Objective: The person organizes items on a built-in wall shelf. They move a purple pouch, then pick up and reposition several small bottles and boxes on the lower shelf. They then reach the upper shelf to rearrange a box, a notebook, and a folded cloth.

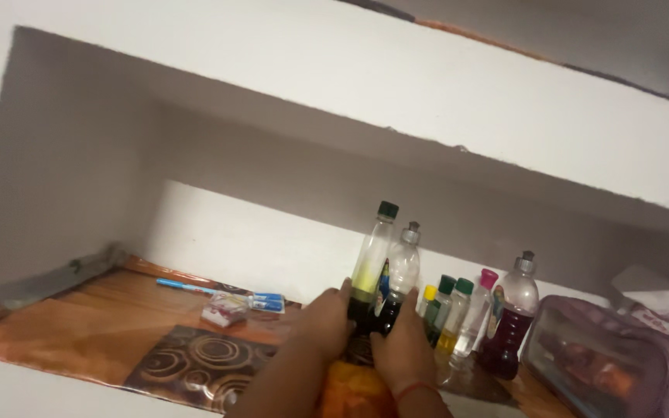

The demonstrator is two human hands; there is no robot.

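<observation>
I have my left hand point(325, 321) and right hand point(403, 340) wrapped around two tall bottles point(381, 267), fingers clamped low on their bases so both stand upright together on the shelf point(79, 325), just beside the smaller bottles point(458, 317).

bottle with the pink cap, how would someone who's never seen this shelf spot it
Look into the white wall shelf and find the row of bottles right of the two hands. The bottle with the pink cap stands between a small green-capped bottle and a round bottle of dark purple liquid. Its clear, slim body and pink cap set it apart.
</observation>
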